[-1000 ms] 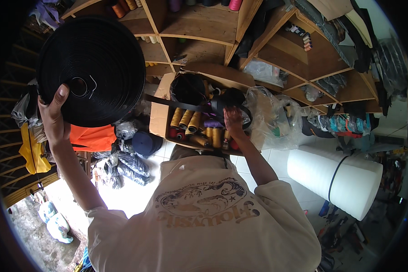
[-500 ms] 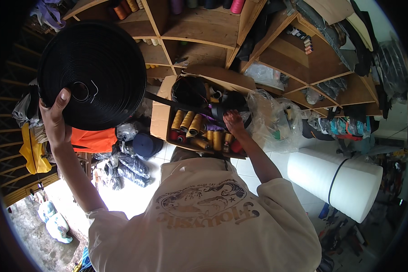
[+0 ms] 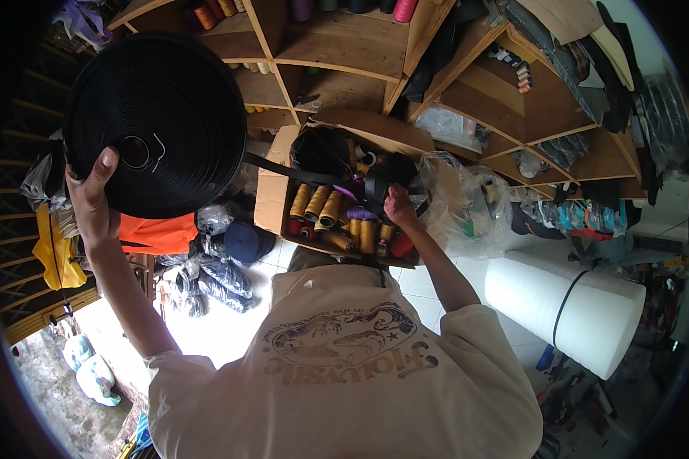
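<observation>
A large coiled roll of black webbing is held upright by my left hand, thumb across its face near the core. From the roll's right side a black strap runs over the open cardboard box. My right hand is closed on the webbing above the box, where black loops of it bunch up. Under the strap, yellow thread spools and a few red ones fill the box. Something purple shows beside the loops.
Wooden shelves with thread cones stand behind the box. Clear plastic wrap lies against the box's right side. A white foam roll rests on the right. Orange cloth and a dark blue roll are at left.
My right hand has shifted slightly right, and the black loops beside it have moved and spread. The left hand and the big roll stay in nearly the same place.
</observation>
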A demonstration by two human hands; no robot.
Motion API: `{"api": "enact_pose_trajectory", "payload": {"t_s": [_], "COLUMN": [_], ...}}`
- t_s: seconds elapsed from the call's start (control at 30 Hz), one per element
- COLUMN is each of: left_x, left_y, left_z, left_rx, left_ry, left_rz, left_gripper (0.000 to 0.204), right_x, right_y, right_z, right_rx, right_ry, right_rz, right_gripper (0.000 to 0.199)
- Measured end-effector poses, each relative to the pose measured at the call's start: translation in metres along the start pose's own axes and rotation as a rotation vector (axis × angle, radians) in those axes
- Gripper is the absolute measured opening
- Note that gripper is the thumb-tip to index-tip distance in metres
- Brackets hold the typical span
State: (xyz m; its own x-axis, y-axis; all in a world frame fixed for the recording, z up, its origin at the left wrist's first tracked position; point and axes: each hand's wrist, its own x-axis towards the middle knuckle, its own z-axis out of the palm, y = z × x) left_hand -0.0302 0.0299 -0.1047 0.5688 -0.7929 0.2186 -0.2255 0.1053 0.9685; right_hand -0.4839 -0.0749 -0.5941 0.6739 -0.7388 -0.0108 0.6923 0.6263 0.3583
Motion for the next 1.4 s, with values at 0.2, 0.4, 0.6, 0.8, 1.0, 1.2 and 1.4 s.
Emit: {"api": "enact_pose_trajectory", "payload": {"t_s": [0.2,0.4,0.6,0.8,1.0,1.2,1.4], "left_x": [-0.002,-0.002,-0.005,-0.006,-0.007,-0.006,-0.006], "left_y": [0.001,-0.007,-0.006,-0.009,-0.011,-0.017,-0.014], "left_z": [-0.001,0.002,-0.004,-0.008,-0.004,-0.003,-0.002], "left_rx": [0.014,0.041,0.049,0.085,0.047,0.031,0.045], "left_ry": [0.009,-0.015,-0.038,-0.011,-0.043,-0.057,-0.052], "left_rz": [-0.021,0.013,-0.011,-0.014,0.006,-0.017,0.015], "left_gripper": [0.067,0.068,0.068,0.068,0.069,0.07,0.071], "right_x": [-0.003,-0.072,-0.102,-0.108,-0.119,-0.122,-0.096], "right_y": [0.024,0.067,0.076,0.052,0.043,0.021,0.049], "right_z": [0.037,0.018,-0.023,-0.033,-0.036,-0.016,0.029], "right_rx": [-2.784,-2.998,-2.985,-2.941,-2.769,-2.724,-2.683], "right_ry": [0.166,-0.011,0.293,0.191,-0.037,0.042,0.179], "right_rz": [-0.386,-0.115,-0.008,-0.044,-0.365,0.385,1.193], "right_gripper": [0.028,0.046,0.061,0.057,0.028,0.017,0.027]}}
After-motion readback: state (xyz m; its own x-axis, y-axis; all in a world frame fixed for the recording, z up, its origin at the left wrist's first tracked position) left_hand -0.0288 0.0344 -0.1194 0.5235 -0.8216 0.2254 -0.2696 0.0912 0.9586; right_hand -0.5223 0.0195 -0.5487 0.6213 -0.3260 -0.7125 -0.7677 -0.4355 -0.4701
